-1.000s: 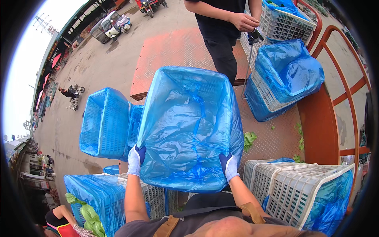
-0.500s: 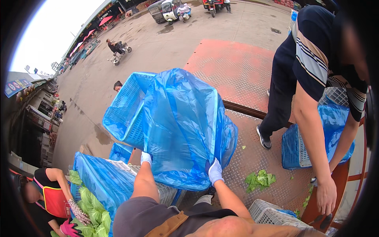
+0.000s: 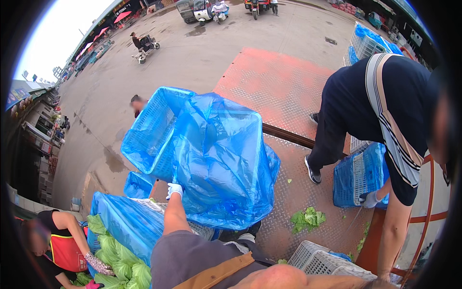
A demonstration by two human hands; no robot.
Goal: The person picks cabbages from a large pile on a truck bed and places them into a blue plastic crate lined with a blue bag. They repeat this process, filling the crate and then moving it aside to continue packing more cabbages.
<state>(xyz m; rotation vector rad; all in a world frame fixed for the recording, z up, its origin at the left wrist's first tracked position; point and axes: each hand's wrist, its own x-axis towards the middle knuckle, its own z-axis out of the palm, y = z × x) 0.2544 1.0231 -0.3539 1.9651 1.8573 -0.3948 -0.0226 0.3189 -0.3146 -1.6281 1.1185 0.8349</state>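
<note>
My left hand (image 3: 174,190), in a white glove, is at the near left edge of a large blue crate (image 3: 166,161) covered with a blue plastic liner (image 3: 216,159). Its fingers are curled onto the edge there. The liner hangs loose and wrinkled over the crate's mouth and right side. My right hand is out of view. Just left of my forearm, another blue-lined crate (image 3: 127,219) holds leafy green cabbages (image 3: 118,257). Behind it stands a smaller blue crate (image 3: 139,184).
A co-worker (image 3: 373,103) bends at the right, one gloved hand on a blue-lined crate (image 3: 356,178). Another person (image 3: 67,250) handles cabbages at lower left. Loose leaves (image 3: 308,219) lie on the metal deck (image 3: 284,192). A grey crate (image 3: 322,260) stands near my right side.
My right hand has let go of the liner's right edge and left the view. My left hand stays at the crate. The right co-worker has bent lower, and a gloved hand now shows at the crate.
</note>
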